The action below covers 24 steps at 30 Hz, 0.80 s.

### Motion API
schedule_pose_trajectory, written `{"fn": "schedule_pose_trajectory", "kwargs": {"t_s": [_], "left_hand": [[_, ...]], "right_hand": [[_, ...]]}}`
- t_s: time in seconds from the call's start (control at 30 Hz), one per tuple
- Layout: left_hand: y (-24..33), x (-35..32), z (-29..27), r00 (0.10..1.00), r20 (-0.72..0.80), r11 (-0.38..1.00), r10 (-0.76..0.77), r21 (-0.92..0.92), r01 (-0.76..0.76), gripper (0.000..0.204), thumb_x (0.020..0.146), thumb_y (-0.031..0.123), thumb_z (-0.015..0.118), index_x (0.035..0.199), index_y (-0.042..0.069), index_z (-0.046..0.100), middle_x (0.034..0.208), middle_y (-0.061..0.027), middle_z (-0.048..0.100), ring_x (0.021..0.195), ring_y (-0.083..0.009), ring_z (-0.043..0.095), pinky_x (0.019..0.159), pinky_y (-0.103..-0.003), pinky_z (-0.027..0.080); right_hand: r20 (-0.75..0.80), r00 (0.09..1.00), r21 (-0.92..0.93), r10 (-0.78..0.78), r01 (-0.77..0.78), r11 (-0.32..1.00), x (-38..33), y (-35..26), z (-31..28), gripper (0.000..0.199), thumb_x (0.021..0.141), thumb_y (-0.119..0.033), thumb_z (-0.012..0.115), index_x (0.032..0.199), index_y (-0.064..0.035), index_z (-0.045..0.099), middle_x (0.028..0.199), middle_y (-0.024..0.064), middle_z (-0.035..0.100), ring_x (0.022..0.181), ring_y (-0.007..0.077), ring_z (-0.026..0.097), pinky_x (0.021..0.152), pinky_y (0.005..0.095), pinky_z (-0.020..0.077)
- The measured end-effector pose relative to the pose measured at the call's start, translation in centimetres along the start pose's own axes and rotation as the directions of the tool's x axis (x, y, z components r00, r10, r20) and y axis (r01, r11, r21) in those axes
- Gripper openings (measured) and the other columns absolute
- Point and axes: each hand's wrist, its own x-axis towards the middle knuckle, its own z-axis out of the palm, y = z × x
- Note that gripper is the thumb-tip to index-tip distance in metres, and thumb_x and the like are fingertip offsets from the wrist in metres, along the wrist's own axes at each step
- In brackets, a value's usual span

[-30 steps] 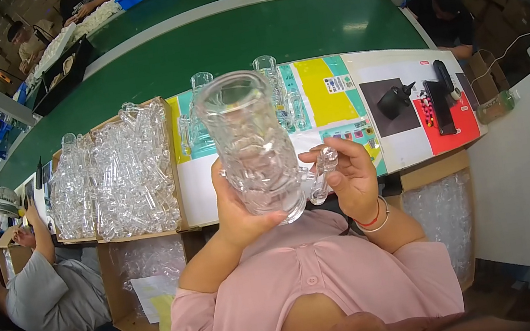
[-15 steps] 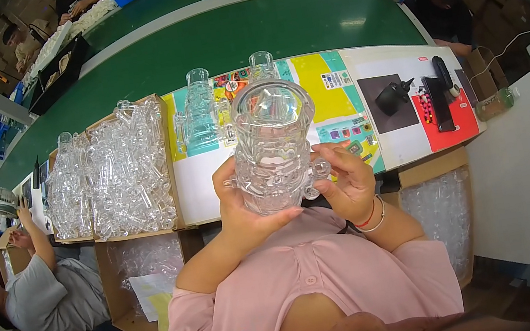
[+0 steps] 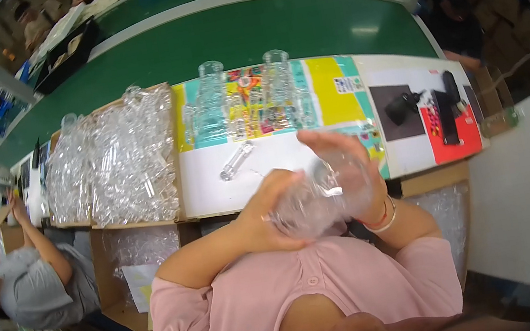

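A clear ribbed vessel (image 3: 316,206) is held tilted close to my chest, its wide round end toward the right. Motion smears its outline. My left hand (image 3: 271,209) grips the left end, with the thumb along the near side. My right hand (image 3: 357,158) wraps around the wide end, and part of its fingers shows through the clear wall. Beyond my hands, a small clear tube-shaped piece (image 3: 236,161) lies on the white part of the board. Two clear vessels stand farther back, a left vessel (image 3: 213,97) and a right vessel (image 3: 279,87).
A carton full of clear tubular pieces (image 3: 133,162) stands at left. On the right lie a black bottle (image 3: 401,107) and a dark phone (image 3: 445,117). The green table (image 3: 245,37) stretches behind. A co-worker in a grey shirt (image 3: 34,285) sits at far left.
The vessel has gone from upright to tilted and come lower, nearer my chest. My right hand has shifted from its side knobs to its wide end. The small tube piece is now uncovered.
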Motion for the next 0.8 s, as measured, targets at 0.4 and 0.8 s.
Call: {"fn": "schedule_pose_trajectory", "kwargs": {"t_s": [0.4,0.8], "left_hand": [[1.6,-3.0,0.7,0.935,0.338,0.94,0.106,0.273,-0.205,0.095,0.055,0.033,0.081,0.134,0.011,0.034,0.123,-0.0152,0.044,0.112,-0.0348,0.044,0.094,-0.045,0.035],[-1.1,-5.0,-1.0,0.839,-0.326,0.81,-0.435,-0.549,0.207,0.088,0.062,0.028,0.079,0.13,0.004,0.029,0.122,-0.0121,0.045,0.115,-0.0231,0.045,0.096,-0.038,0.037]], "right_hand": [[0.476,0.869,0.122,-0.138,0.09,0.988,-4.3,3.9,-0.9,0.058,0.093,-0.048,0.029,0.132,-0.0058,0.036,0.13,0.026,0.039,0.127,0.0372,0.031,0.105,0.0489,0.0197],[0.103,0.995,-0.147,0.004,0.012,0.989,3.4,3.1,1.3,0.041,0.091,-0.03,0.043,0.118,0.0009,0.043,0.118,0.0142,0.052,0.108,0.0234,0.051,0.103,0.0415,0.0265]]}}
